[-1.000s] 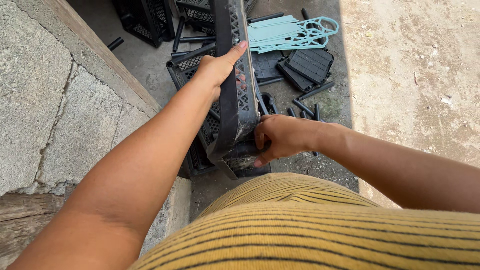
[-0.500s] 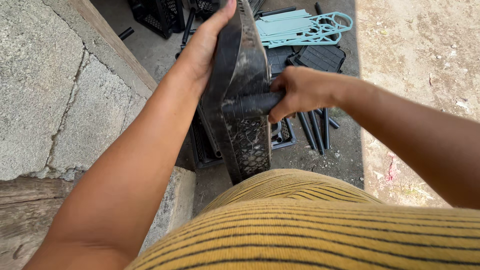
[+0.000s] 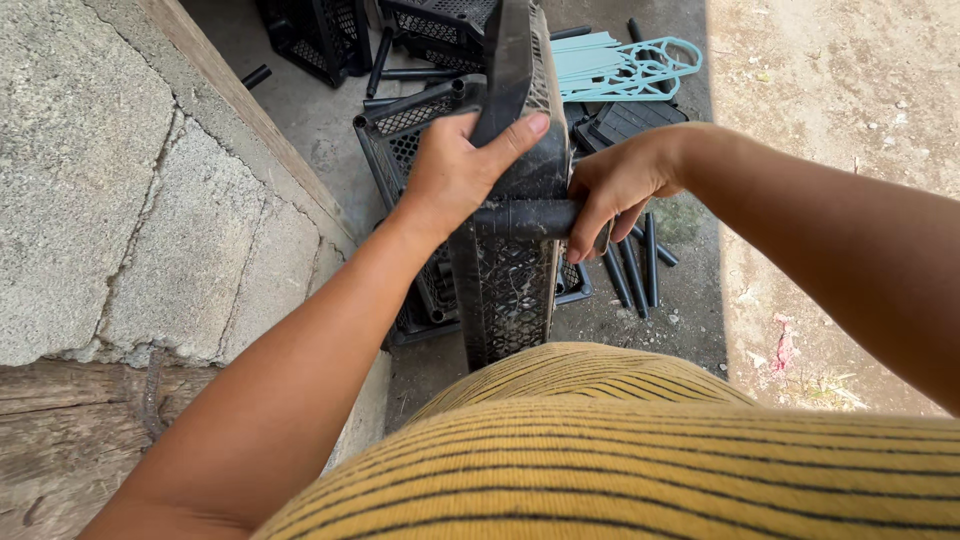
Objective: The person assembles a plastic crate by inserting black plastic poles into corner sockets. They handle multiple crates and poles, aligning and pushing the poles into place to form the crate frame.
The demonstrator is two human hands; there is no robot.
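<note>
The left hand (image 3: 455, 170) is clamped over the upper edge of a black perforated plastic shelf panel (image 3: 510, 270) that stands on edge, thumb laid along its side, apparently to keep it upright and steady. The right hand (image 3: 615, 185) is closed around a short black plastic tube (image 3: 530, 217) that meets the panel just beside the left grip, fingers curled under it; held this way the tube lines up square against the panel's side.

The panel stands right in front of the person's yellow striped shirt (image 3: 640, 450), above the concrete floor (image 3: 320, 120). Behind the left grip a second black mesh tray (image 3: 405, 130) lies on the floor, and two more black mesh pieces (image 3: 400, 30) sit farther beyond. Below the right grip, about four loose black tubes (image 3: 630, 270) lie side by side on the floor; more poke out near the far trays, their count unclear. Beyond the right grip lies one pale blue plastic frame (image 3: 630, 65) beside a flat black ribbed plate (image 3: 625, 118). A rough stone wall (image 3: 110, 190) runs left of the left grip.
</note>
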